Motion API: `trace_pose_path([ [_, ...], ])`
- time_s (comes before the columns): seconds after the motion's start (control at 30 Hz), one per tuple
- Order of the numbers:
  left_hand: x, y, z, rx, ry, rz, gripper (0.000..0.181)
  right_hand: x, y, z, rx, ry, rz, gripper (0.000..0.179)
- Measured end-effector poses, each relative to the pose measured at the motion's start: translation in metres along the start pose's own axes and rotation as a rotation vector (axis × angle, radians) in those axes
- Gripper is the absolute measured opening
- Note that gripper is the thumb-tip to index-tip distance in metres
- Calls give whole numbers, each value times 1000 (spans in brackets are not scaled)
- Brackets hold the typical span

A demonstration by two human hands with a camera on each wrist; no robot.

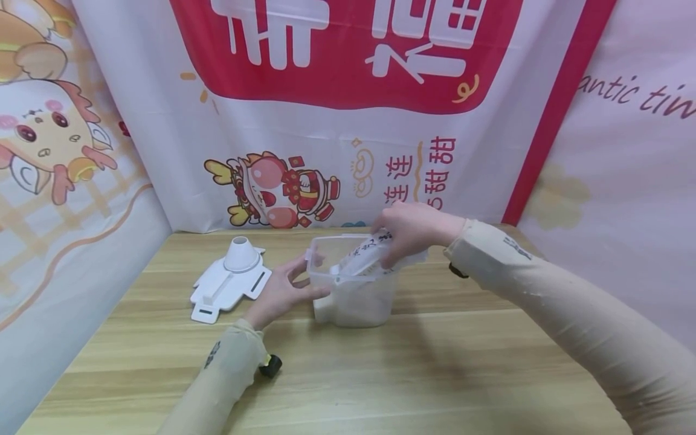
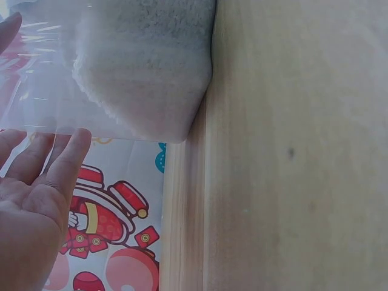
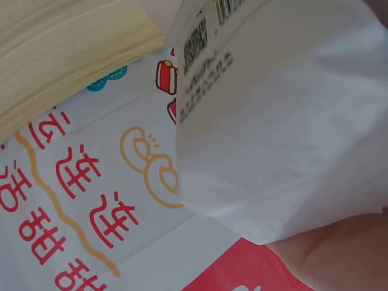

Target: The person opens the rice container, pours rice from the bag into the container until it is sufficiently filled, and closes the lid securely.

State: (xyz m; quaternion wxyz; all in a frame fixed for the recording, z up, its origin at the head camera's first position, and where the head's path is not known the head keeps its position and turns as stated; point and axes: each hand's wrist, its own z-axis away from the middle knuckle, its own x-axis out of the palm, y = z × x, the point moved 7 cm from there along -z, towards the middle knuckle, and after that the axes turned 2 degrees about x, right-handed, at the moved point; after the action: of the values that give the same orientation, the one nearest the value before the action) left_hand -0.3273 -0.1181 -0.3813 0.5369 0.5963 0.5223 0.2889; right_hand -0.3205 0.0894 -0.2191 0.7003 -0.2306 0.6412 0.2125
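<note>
Rice (image 2: 151, 66) is seemingly poured from a bag (image 1: 360, 257) gripped by the right hand (image 1: 414, 228) into a clear bin (image 1: 359, 305) steadied by the spread left hand (image 1: 283, 293), steady tilting being called for.

Your table (image 1: 348, 374) holds a box (image 1: 359, 302) with grains (image 2: 145, 66) inside. The bag (image 1: 361, 257) in your right hand (image 1: 410, 229) pokes into it. Your left hand (image 1: 285, 290) is at the box's left. Farther left is a lid (image 1: 239, 290) under a cone (image 1: 241, 256). A cloth (image 1: 348, 127) hangs behind.
</note>
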Motion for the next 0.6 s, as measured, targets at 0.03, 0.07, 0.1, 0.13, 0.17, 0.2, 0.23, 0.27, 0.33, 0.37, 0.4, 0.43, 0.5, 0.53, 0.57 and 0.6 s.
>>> trace_pose_path([
  [0.03,0,0,0,3,0,3,76,-1,0,0,-5,16,6,57],
  [0.07,0,0,0,3,0,6,76,-2,-1,1,-8,31,13,56],
  [0.1,0,0,0,-3,3,4,76,-3,-1,1,-11,48,19,55],
  [0.13,0,0,0,-6,0,1,76,-5,-2,2,-16,64,24,54],
  [0.17,0,-1,-1,-13,1,-1,76,-6,-2,3,-16,78,31,53],
  [0.2,0,-1,-1,-17,2,-6,75,-6,-2,4,-16,89,41,52],
  [0.23,0,-1,-1,-20,2,-8,76,-7,-3,5,-17,99,49,51],
  [0.27,0,-2,-1,-22,2,-10,76,-7,-4,6,-20,107,58,51],
  [0.33,0,-2,-1,-17,1,-13,77,-8,-6,7,-33,124,81,48],
  [0.37,0,-2,-2,-15,4,-14,77,-9,-7,8,-40,133,96,47],
  [0.4,0,-2,-2,-10,2,-14,77,-10,-9,9,-51,143,109,46],
  [0.43,0,-1,-2,-7,1,-13,77,-10,-11,9,-61,152,124,45],
  [0.5,-1,-1,-2,-4,-1,-16,77,-12,-15,11,-79,172,155,44],
  [0.53,-1,-1,-2,-4,-1,-21,77,-13,-17,12,-88,182,174,45],
  [0.57,-1,-1,-2,-4,-2,-26,77,-14,-19,12,-97,192,198,45],
  [0.6,-1,-1,-2,-6,-3,-30,77,-14,-21,13,-104,201,219,45],
])
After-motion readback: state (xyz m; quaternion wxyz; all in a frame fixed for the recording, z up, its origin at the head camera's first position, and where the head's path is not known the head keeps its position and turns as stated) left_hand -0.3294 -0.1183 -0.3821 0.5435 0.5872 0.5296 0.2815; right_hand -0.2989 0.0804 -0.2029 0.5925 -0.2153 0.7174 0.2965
